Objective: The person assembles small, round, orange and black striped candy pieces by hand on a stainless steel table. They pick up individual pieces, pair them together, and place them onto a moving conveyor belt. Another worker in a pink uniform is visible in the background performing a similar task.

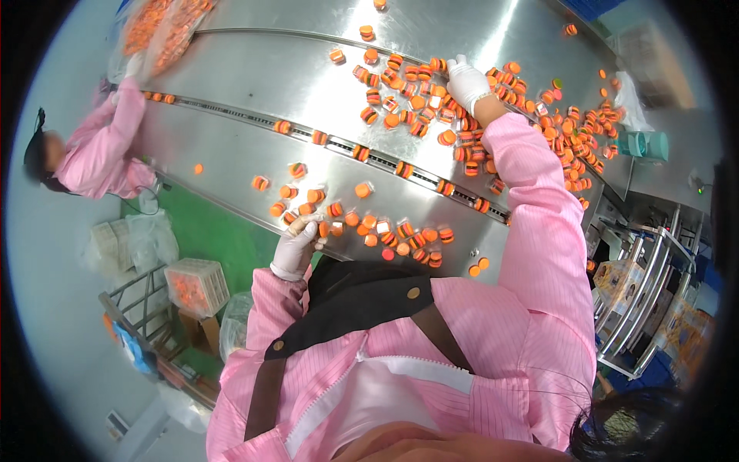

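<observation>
Both my hands wear white gloves over pink striped sleeves. At the near edge of the steel table (254,204), my left hand (296,246) has its fingers curled together beside a small wrapped burger-shaped candy (336,229). What those fingers hold, if anything, is hidden. My right hand (468,83) reaches far across, its fingers bent down at the edge of a large heap of orange burger-shaped candies (419,104). One candy (438,65) lies against its fingertips; I cannot make out what is inside the grip. A smaller group of candies (404,231) lies before me.
A narrow conveyor track (254,117) crosses the table, carrying spaced candies (360,152). At the far left another person (104,154) in pink handles large plastic bags of orange candies (165,31). A teal tape dispenser-like object (645,145) stands right; a white crate (196,286) is lower left.
</observation>
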### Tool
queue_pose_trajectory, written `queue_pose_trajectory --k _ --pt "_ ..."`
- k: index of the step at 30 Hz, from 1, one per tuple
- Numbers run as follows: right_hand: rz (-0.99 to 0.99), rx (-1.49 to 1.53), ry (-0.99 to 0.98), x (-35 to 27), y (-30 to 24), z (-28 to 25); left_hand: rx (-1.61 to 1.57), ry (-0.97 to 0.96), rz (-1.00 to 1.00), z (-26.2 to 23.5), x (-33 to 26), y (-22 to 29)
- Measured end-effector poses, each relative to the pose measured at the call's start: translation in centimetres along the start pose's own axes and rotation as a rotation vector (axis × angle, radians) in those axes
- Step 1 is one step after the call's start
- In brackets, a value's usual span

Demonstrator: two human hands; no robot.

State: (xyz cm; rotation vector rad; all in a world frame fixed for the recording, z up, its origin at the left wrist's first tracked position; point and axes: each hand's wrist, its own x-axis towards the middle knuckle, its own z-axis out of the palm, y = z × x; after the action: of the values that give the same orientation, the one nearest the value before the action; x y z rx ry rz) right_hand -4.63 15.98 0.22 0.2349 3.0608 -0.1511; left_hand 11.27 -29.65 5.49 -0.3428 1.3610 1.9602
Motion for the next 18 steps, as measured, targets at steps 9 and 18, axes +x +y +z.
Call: queue_pose_trajectory --k 9,18 --pt "0.196 0.944 0.5 -3.1 -0.4 -1.0 -0.064 0.023 0.044 -2.6 -1.5 1.5" --pt "0.336 1.587 0.263 -16.3 -7.5 -2.0 0.162 0.204 0.124 -4.8 7.5 8.4"
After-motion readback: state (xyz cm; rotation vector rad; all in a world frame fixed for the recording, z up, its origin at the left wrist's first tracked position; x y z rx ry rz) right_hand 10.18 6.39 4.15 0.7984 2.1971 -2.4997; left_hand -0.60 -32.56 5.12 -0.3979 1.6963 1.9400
